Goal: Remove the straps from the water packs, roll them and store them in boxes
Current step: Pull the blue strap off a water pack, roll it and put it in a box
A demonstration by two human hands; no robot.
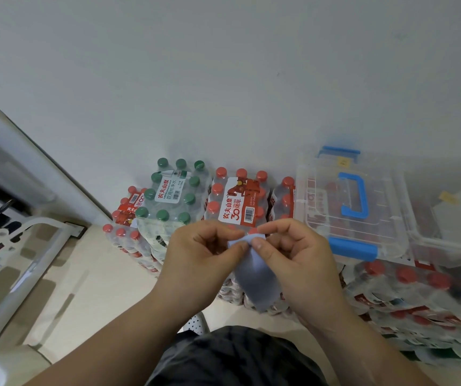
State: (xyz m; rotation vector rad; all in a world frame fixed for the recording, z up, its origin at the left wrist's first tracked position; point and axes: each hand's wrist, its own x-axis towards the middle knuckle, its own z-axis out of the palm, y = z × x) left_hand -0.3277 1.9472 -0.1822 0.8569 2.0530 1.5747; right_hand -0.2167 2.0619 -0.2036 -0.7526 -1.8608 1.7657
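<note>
Dark shorts [237,358]: lap of the wearer, lowest in view, above a pale floor [84,288].

Left hand [204,252]: thumb and forefinger pinched on the top edge of the strap.

Right hand [293,254]: pinched on the same edge, its thumb tip just beside the left one.

Strap [254,282]: pale blue band, off its pack, held in front of the body. The free length hangs down between the wrists.

Step, as judged: starting the roll. Turn the pinched end over tight and square, keep both edges level, and feed the hanging length up under light tension so the coil does not cone.

Clear box [324,190]: blue handle, lid apparently on, resting on packs to the right. It needs opening before storing.

Red-capped pack [237,199] and green-capped pack [173,190]: against the wall.
</note>
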